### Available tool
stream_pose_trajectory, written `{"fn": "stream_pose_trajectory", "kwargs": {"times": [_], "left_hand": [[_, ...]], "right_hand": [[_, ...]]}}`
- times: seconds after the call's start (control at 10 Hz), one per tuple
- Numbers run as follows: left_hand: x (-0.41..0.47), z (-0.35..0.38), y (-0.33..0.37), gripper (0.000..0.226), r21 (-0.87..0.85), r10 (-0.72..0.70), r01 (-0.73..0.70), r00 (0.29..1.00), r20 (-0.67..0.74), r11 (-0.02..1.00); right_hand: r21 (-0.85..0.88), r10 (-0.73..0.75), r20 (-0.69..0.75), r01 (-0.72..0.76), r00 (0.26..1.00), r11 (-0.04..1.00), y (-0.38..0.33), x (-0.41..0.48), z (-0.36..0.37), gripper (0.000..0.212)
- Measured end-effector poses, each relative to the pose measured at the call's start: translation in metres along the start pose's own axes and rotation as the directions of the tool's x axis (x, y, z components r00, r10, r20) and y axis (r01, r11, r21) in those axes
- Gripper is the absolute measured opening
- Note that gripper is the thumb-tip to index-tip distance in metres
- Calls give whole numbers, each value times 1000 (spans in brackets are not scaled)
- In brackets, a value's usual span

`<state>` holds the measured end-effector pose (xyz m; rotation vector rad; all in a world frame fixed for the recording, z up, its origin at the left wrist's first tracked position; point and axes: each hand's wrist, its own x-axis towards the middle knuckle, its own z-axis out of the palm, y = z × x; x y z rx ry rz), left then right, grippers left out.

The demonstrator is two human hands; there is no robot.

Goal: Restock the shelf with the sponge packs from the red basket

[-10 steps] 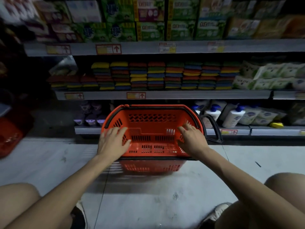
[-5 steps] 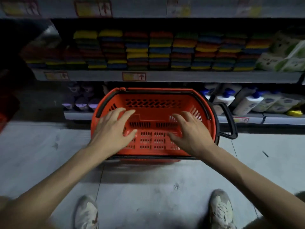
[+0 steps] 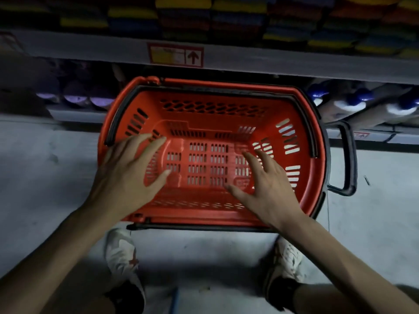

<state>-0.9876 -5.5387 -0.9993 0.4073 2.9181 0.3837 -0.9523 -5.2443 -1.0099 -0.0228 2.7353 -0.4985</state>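
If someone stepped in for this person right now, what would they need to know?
Left hand: open, empty, over the basket's left side.
Right hand: open, empty, fingers spread over the basket's right side.
Red basket: on the floor against the shelving, with no sponge packs visible inside.
Sponge packs: stacked in rows on the shelf above.
Done: the basket looks emptied.
Left: probably only to check the stacks and take the basket away.

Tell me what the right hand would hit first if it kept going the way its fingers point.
Probably the slotted floor of the red basket. The right hand hovers open over the empty interior, fingers aimed forward and down; depth is unclear, so the far wall is possible.
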Motion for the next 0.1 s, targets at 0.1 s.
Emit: {"fn": "stream_pose_trajectory", "kwargs": {"times": [0.1], "left_hand": [[-12,-11,4,68,-26,-14,15,999,30,1000]], "right_hand": [[26,6,-6,-6,1000,1000,-12,-13,-4,87]]}}
